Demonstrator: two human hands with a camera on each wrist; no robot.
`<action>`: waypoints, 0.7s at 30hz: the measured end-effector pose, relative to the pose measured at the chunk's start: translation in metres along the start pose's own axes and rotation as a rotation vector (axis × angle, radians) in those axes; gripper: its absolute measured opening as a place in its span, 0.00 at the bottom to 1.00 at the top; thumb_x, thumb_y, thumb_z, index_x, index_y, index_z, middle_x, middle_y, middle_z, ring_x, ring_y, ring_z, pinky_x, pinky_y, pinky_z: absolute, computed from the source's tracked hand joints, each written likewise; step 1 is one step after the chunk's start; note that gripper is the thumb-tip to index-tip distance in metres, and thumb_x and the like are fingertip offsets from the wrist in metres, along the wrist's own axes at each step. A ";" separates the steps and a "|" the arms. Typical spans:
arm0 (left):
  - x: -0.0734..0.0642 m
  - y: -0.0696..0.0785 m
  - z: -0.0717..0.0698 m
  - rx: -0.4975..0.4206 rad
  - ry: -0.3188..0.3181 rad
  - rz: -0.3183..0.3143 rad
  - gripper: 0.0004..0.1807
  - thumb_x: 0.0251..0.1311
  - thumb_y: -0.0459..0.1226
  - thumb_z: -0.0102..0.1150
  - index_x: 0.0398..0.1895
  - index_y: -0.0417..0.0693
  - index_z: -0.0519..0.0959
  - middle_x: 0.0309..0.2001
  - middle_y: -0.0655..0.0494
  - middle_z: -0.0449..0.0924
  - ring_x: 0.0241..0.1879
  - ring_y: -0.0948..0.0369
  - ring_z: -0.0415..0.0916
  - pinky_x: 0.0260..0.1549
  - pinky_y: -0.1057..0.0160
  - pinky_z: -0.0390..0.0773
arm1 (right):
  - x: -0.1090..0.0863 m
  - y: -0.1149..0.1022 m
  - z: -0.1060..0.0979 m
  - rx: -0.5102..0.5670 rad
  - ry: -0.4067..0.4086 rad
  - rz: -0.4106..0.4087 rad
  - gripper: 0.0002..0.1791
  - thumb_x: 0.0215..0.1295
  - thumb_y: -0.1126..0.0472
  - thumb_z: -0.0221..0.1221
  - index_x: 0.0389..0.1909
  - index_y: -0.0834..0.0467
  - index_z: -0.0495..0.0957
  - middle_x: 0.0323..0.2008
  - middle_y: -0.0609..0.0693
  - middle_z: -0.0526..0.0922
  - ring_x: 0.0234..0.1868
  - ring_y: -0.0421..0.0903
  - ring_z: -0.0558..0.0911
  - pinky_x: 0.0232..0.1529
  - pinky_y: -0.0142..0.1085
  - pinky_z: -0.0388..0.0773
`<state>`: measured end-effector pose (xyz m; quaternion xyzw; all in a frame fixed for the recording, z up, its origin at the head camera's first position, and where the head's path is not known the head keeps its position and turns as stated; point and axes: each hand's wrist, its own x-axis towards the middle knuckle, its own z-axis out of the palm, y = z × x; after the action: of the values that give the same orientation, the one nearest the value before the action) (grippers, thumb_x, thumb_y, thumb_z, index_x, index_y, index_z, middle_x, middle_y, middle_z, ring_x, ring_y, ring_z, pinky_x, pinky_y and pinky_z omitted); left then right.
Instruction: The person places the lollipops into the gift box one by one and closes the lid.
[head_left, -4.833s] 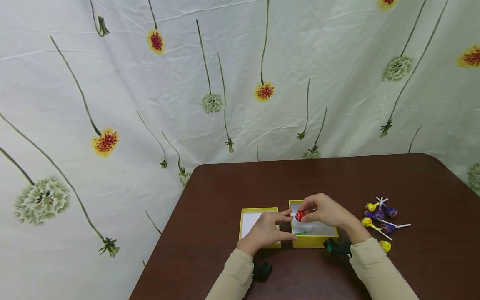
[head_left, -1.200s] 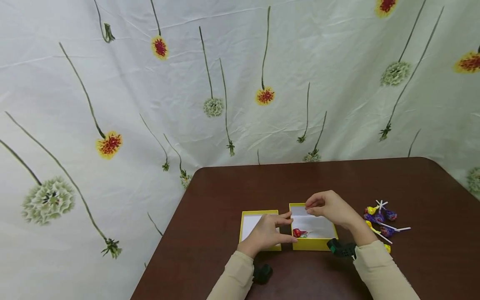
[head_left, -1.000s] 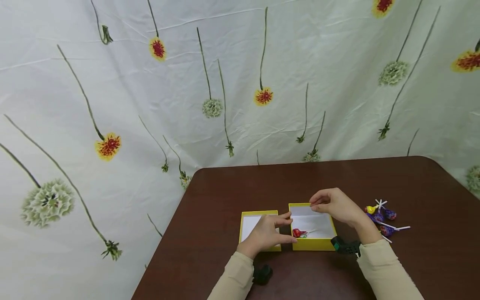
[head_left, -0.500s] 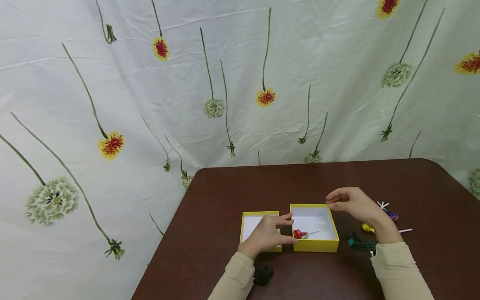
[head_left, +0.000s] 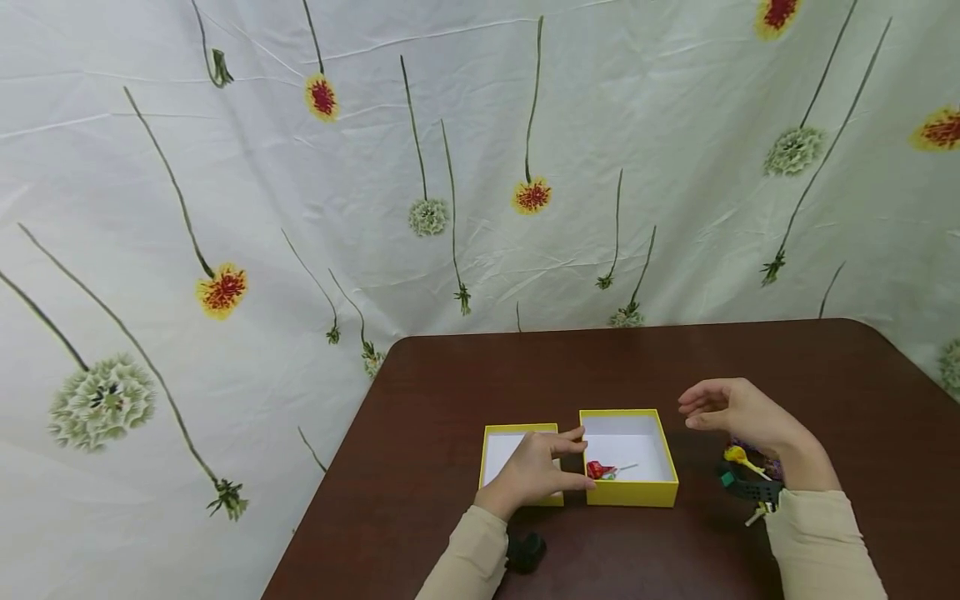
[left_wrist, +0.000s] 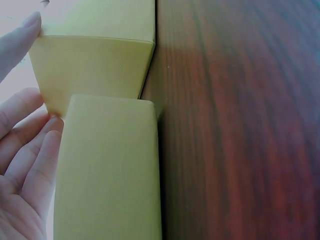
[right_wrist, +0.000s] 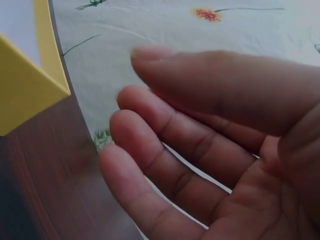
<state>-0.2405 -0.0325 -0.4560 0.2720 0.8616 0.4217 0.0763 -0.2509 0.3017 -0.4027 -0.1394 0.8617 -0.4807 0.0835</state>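
Note:
A yellow open-topped box (head_left: pixel 632 493) with a white inside stands on the brown table. In its near left corner lies a red lollipop (head_left: pixel 597 469), with a bit of green wrapper beside it. My left hand (head_left: pixel 528 471) rests at the box's left side, thumb by the near corner and fingertips at the left rim. Its fingers (left_wrist: pixel 35 165) look extended in the left wrist view. Over to the right, my right hand (head_left: pixel 750 417) hovers with loosely curved fingers (right_wrist: pixel 130 130) and nothing in them. Below it is a yellow lollipop (head_left: pixel 737 455); purple ones are mostly hidden.
Left of the box lies its matching yellow lid (head_left: pixel 491 450), white inside up, partly covered by my left hand. A white flowered cloth (head_left: pixel 480 150) hangs behind the table's far edge (head_left: pixel 622 330).
The red lollipop, earlier pinched in my right hand, now lies in the box. Since then my right hand has moved right, off the box to above the loose lollipops. My left hand stays put.

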 end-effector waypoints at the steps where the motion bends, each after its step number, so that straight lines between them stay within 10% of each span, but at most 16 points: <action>1: 0.000 0.000 0.000 -0.001 0.000 0.000 0.32 0.52 0.46 0.76 0.61 0.45 0.81 0.68 0.62 0.73 0.65 0.59 0.75 0.58 0.66 0.78 | -0.001 0.001 -0.001 0.003 -0.006 -0.001 0.19 0.64 0.64 0.66 0.52 0.69 0.78 0.46 0.61 0.85 0.43 0.49 0.87 0.46 0.42 0.86; 21: 0.001 -0.004 0.001 0.005 0.005 0.004 0.33 0.51 0.48 0.76 0.61 0.47 0.81 0.69 0.64 0.72 0.65 0.60 0.75 0.58 0.66 0.78 | -0.013 0.034 -0.018 -0.009 -0.084 0.115 0.23 0.64 0.64 0.66 0.54 0.76 0.75 0.46 0.64 0.85 0.42 0.50 0.85 0.44 0.38 0.86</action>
<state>-0.2425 -0.0340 -0.4596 0.2729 0.8623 0.4202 0.0727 -0.2486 0.3372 -0.4224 -0.1102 0.8661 -0.4650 0.1466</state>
